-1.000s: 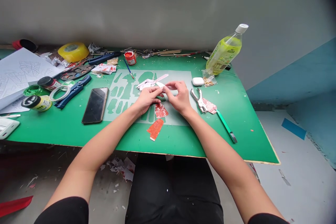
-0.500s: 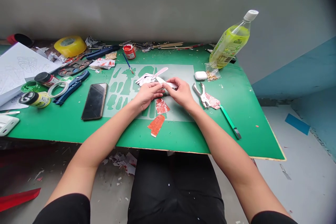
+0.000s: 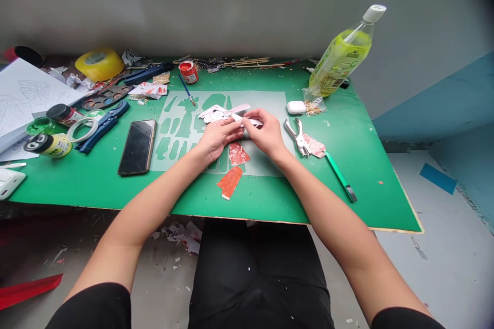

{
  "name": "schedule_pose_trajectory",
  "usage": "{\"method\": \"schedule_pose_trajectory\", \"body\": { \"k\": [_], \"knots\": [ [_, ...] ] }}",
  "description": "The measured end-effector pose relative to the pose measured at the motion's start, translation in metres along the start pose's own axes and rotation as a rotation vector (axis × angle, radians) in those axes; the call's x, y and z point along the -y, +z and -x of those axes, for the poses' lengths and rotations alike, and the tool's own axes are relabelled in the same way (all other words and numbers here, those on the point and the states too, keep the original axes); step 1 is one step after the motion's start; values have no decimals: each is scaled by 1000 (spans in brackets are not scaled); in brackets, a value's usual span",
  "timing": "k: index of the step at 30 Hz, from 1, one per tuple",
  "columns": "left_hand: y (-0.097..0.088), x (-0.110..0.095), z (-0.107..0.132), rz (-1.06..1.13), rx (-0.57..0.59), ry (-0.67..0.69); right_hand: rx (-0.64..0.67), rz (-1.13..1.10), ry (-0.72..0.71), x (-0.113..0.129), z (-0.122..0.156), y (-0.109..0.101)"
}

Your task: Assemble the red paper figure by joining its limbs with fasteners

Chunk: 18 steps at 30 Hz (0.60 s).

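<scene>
And now the right grip (image 3: 265, 134) has drawn in its fingers, pinching the white paper strip (image 3: 256, 123) between itself and the narrowed left grip (image 3: 219, 138), red-painted paper piece (image 3: 238, 154) just below both, so the strip looks firmly secured but mid-handling.

Left hand (image 3: 218, 139), right hand (image 3: 266, 136) — close together

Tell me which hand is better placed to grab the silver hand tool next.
Right, most likely: the right hand is nearer the silver hand tool, while the left hand lies farther away. The right hand holds white paper, though.
</scene>
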<state>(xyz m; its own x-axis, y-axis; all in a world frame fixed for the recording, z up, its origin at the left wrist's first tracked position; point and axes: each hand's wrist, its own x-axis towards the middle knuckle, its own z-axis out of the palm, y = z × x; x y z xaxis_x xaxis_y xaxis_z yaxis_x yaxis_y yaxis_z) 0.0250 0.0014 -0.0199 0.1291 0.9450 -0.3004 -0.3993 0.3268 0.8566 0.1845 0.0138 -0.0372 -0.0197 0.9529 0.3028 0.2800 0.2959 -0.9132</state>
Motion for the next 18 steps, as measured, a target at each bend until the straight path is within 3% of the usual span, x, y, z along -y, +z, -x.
{"method": "schedule_pose_trajectory", "body": {
  "k": [4,12,18],
  "knots": [
    [-1,0,0,53,37,-19,14,-17,7,1,-1,-1],
    [3,-2,1,111,-29,-5,8,109,-216,4,2,-3],
    [4,-3,2,142,-54,19,16,28,-185,1,2,0]
  ]
}}
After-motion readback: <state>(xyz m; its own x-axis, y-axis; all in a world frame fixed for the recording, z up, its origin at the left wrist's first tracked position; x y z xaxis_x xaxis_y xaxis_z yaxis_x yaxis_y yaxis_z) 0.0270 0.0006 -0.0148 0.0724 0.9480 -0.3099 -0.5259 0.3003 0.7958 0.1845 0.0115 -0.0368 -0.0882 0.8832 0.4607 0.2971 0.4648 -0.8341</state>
